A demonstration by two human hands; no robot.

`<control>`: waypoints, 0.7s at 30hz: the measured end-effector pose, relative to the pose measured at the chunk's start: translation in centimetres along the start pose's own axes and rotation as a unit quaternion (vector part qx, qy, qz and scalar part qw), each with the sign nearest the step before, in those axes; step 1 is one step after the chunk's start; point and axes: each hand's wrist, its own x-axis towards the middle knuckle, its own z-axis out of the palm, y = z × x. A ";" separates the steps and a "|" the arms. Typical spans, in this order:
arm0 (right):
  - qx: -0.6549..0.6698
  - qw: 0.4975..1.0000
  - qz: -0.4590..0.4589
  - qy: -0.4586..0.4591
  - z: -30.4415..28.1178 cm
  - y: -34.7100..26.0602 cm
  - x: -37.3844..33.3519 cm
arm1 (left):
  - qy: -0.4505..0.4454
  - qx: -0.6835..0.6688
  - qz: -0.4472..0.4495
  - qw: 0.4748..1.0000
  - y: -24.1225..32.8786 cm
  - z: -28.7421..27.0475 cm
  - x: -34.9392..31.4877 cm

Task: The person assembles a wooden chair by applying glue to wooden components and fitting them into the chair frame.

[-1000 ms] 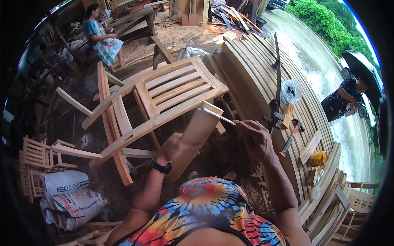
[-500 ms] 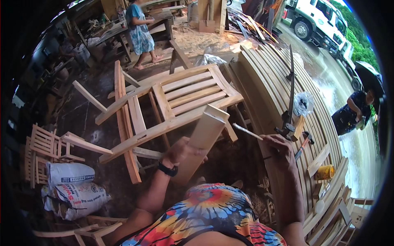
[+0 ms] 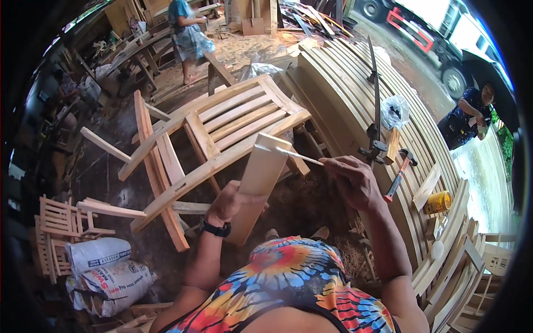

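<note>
My left hand (image 3: 229,203) is closed around a flat wooden board (image 3: 258,186), held tilted up with its far end away from me. In my right hand (image 3: 351,180), the fingers pinch a thin pale stick (image 3: 306,158). Its whitish tip meets the board's far end, where a light wet-looking smear crosses the face. Just beyond the board lies a slatted wooden chair frame (image 3: 214,158), resting on reddish lengths of timber (image 3: 158,172).
Right of me, a stack of long planks (image 3: 338,94) bears a bar clamp (image 3: 375,94), a plastic bag (image 3: 395,112), a hammer (image 3: 398,176) and a yellow can (image 3: 438,202). Sacks (image 3: 114,283) and small chairs (image 3: 58,227) stand left. Two people (image 3: 186,33) (image 3: 466,119) and a truck (image 3: 427,41) are farther off.
My right hand has moved left and the stick's tip has come onto the board's far end. My left hand still holds the board. The whole view has shifted slightly.
</note>
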 end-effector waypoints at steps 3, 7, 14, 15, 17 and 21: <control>-0.006 1.000 -0.006 -0.006 0.3 -0.8 0.1 | 0.009 0.030 0.003 0.999 -0.3 0.3 0.2; 0.058 0.997 -0.042 -0.023 -0.5 -2.2 0.0 | 0.021 0.060 0.008 0.998 -1.2 0.3 0.8; 0.111 0.983 0.086 0.116 -2.6 -0.1 -2.8 | 0.077 -0.125 0.066 0.987 -1.9 -1.1 0.8; 0.151 0.970 0.153 0.110 -2.8 0.5 -3.7 | 0.085 -0.204 0.089 0.971 -2.6 -2.1 1.2; 0.270 0.917 0.267 0.118 -2.2 1.3 -5.5 | 0.106 -0.267 0.138 0.948 -1.8 -2.4 2.3; 0.316 0.907 0.277 0.029 0.5 3.7 -7.9 | 0.171 -0.173 0.204 0.948 0.7 -1.1 5.7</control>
